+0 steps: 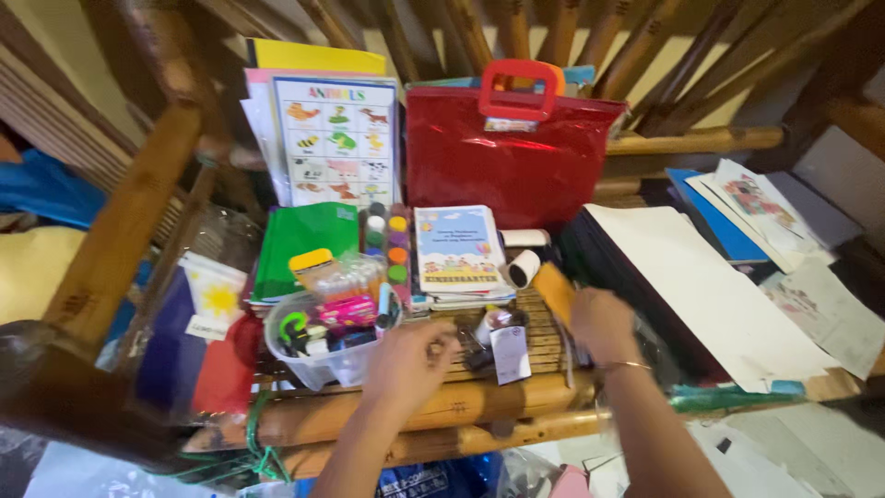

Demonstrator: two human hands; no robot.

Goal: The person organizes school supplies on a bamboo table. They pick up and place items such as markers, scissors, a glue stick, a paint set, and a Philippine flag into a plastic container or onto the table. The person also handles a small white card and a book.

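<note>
The left hand [410,360] hovers low over the front edge of a bamboo seat [516,355], its back to the camera and its fingers curled loosely forward; it blurs in motion, and I cannot tell whether anything sits inside the curl. The right hand [601,323] is just to its right and a little further in, fingers also bent — it appears to rest against a flat orange-brown piece [556,290] that slants up and away to the left, though whether it actually pinches that piece is not clear.

Between the two hands lies a small clutter: a dark clip-like object [475,355], a small white bottle [489,325] and a white tag [510,355] lying flat with its long side running toward the person. These sit just ahead and to the right of the left hand's fingertips and just left of the right hand, so both are near, the left slightly nearer to the clip.

Just left of the left hand stands a clear plastic tub [318,364] crowded with small supplies. Beyond it are a green notebook [304,240], a row of paint pots [396,249], a picture booklet [458,249] and a roll of white tape [523,267]. A red carry case [512,157] and an animal chart [336,143] lean upright at the back.
</note>
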